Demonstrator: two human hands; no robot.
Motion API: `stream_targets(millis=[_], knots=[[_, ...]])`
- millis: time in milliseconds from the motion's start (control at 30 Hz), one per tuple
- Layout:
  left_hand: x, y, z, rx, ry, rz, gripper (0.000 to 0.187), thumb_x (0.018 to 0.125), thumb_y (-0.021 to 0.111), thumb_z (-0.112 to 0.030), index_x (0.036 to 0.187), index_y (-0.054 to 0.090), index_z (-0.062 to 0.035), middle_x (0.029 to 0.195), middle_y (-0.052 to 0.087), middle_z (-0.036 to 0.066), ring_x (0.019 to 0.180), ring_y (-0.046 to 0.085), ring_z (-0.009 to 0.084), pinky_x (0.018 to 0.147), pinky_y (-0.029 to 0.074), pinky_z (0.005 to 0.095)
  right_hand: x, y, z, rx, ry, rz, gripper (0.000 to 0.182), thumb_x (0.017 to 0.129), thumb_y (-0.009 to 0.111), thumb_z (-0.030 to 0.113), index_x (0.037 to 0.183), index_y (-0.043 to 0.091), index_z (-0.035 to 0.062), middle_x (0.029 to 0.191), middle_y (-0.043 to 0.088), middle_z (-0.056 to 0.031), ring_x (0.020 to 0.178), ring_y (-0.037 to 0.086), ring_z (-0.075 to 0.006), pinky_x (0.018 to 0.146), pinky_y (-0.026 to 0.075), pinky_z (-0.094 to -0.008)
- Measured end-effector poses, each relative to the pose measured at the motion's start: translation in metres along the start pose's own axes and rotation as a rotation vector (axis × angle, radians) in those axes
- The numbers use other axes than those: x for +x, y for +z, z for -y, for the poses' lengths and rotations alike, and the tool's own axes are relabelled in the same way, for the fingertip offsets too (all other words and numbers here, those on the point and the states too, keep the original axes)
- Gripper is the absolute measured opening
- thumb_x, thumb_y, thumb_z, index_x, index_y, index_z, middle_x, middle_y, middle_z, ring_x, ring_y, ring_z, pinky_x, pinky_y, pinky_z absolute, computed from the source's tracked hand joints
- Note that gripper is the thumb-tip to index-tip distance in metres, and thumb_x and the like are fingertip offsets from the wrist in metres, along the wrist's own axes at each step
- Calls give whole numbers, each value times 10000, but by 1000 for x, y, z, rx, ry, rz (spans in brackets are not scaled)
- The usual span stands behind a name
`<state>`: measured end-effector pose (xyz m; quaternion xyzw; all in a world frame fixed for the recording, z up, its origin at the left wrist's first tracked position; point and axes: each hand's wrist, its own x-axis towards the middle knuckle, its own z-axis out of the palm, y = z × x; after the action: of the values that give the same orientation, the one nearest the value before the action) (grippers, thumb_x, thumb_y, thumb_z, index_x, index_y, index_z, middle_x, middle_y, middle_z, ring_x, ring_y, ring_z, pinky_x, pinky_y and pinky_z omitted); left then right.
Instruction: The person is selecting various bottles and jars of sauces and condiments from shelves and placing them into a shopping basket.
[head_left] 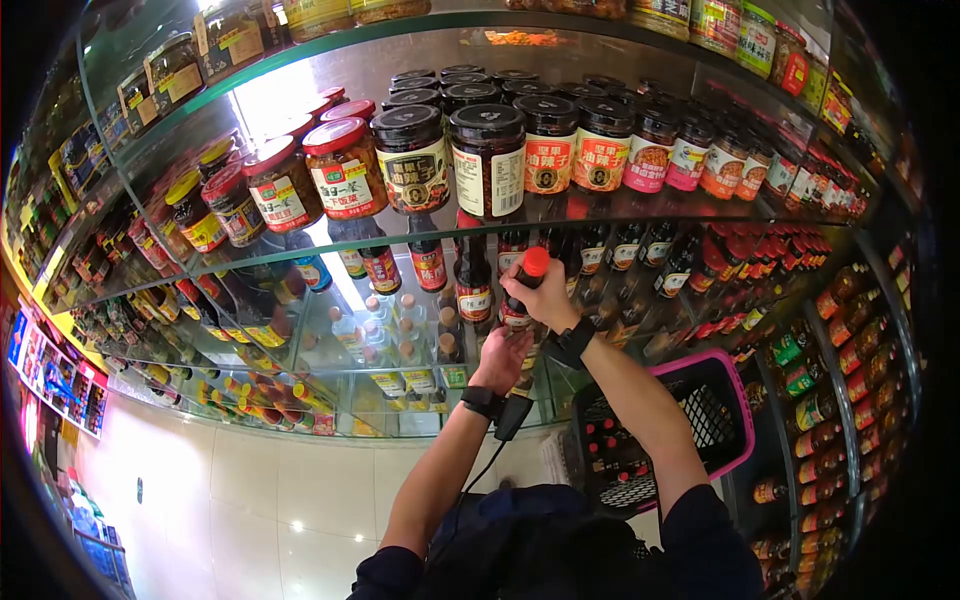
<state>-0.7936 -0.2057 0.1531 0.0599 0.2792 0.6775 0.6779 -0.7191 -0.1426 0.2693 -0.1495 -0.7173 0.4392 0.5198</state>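
A dark bottle with a red cap (535, 262) is held in front of the middle glass shelf. My right hand (545, 295) is wrapped around its neck, just below the cap. Lower down, my left hand (502, 360) is at the bottle's base, palm up, its fingers partly hidden; whether they grip the base is not clear. Similar dark bottles (472, 270) stand on the shelf just left of it. Above, jars with black lids (487, 165) line the upper shelf.
A black basket with a pink rim (742, 400) holds several red-capped bottles at my lower right. Red-lidded jars (345, 170) stand upper left. Clear bottles (380, 335) are on a lower shelf. The glass shelf edge (380, 243) runs above my hands. More bottle racks (840, 400) stand right.
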Motion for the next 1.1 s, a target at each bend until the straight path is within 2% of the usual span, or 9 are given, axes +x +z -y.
stream_targets(millis=[100, 300, 533, 600, 633, 700, 733, 1000, 1100], knots=[[0, 5, -2, 58, 55, -4, 244, 881, 337, -145, 1042, 401, 28, 988, 508, 151, 935, 511, 247, 876, 418, 343, 9, 1, -2, -57, 21, 0, 98, 652, 602, 66, 653, 518, 17, 612, 549, -19, 590, 514, -99, 575, 422, -254], [6, 3, -9, 229, -12, -4, 209, 871, 371, -127, 1005, 423, 24, 1038, 509, 164, 987, 501, 254, 895, 406, 347, 18, 1, -14, -1, 9, -46, 77, 638, 593, 36, 653, 522, 11, 618, 551, -26, 589, 514, -105, 580, 423, -259], [3, 2, -17, 204, 9, 35, 204, 861, 399, -118, 995, 437, 30, 1028, 525, 142, 993, 499, 239, 880, 417, 332, 32, 4, -26, -27, 47, -75, 80, 622, 603, 33, 648, 531, 10, 612, 554, -36, 594, 528, -119, 579, 418, -266], [6, -2, -18, 414, 63, 125, 205, 857, 413, -114, 1043, 421, -28, 1011, 531, 105, 944, 511, 206, 844, 430, 319, 35, 4, -32, -30, 45, -73, 81, 618, 604, 34, 645, 532, 11, 608, 552, -33, 590, 527, -120, 579, 416, -266], [5, 2, -19, 417, 61, 127, 205, 857, 413, -114, 1043, 421, -28, 1011, 531, 105, 944, 511, 206, 844, 430, 319, 36, 4, -34, -49, 44, -73, 80, 615, 605, 34, 643, 532, 13, 605, 550, -32, 585, 525, -123, 580, 415, -264], [2, 11, -22, 307, 14, 17, 251, 852, 423, -107, 1102, 392, -106, 988, 527, 72, 896, 511, 172, 813, 434, 306, 37, 4, -38, -69, 41, -78, 80, 613, 605, 35, 641, 533, 16, 602, 548, -31, 580, 523, -127, 582, 413, -263], [3, 9, -22, 302, -1, 35, 316, 847, 429, -98, 1146, 348, -158, 984, 515, 62, 878, 509, 167, 799, 438, 303, 38, 5, -38, -44, 52, -84, 80, 613, 606, 37, 643, 534, 18, 600, 547, -32, 576, 521, -128, 582, 412, -264], [7, 2, -22, 308, -8, 42, 400, 842, 413, -81, 1206, 259, -144, 1019, 489, 97, 916, 508, 206, 840, 431, 322, 46, 7, -50, 14, 65, -88, 78, 628, 607, 34, 668, 542, 21, 617, 558, -22, 586, 526, -114, 577, 410, -256], [5, -1, -21, 289, -13, 36, 455, 842, 408, -79, 1241, 199, -145, 1054, 472, 127, 964, 503, 229, 867, 421, 331, 47, 9, -39, 115, 211, -54, 63, 652, 598, 15, 686, 546, 15, 653, 573, -21, 612, 538, -110, 584, 418, -242]])
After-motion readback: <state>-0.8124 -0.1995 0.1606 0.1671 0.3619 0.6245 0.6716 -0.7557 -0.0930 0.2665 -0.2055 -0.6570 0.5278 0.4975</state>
